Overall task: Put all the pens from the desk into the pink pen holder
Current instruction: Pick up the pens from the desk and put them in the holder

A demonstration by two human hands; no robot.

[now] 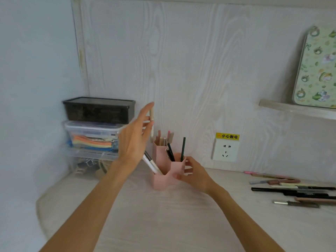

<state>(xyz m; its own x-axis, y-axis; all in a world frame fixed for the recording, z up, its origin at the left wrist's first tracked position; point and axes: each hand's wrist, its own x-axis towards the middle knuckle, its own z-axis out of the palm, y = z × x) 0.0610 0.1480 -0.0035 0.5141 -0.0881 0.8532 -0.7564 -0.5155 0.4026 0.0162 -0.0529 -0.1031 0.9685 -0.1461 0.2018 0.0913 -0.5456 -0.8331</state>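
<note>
The desk [163,224] carries everything you need: stacked storage boxes [96,128] at the back left, the pink pen holder [169,171] in the middle against the wall panel, and a row of loose pens [291,190] lying well off to your right, below the wall socket [225,150]. The holder already has pens standing in its compartments, so the job looks partly done, with that right-hand row left to clear

Your right hand [192,171] grips the holder's right side, fingers curled round its wall; hold it firm there, since a tall, narrow holder will likely tip if a pen strikes its rim

Your left hand [134,140] is raised above the back compartment, pinching a cream pen [152,122] near its top between thumb and fingertips, the other fingers spread. The pen hangs nearly upright with its lower end just above the pens already there. Keep it vertical, aim for a gap between those pens rather than on top of them, lower until the tip is inside the wall, then let go
</note>
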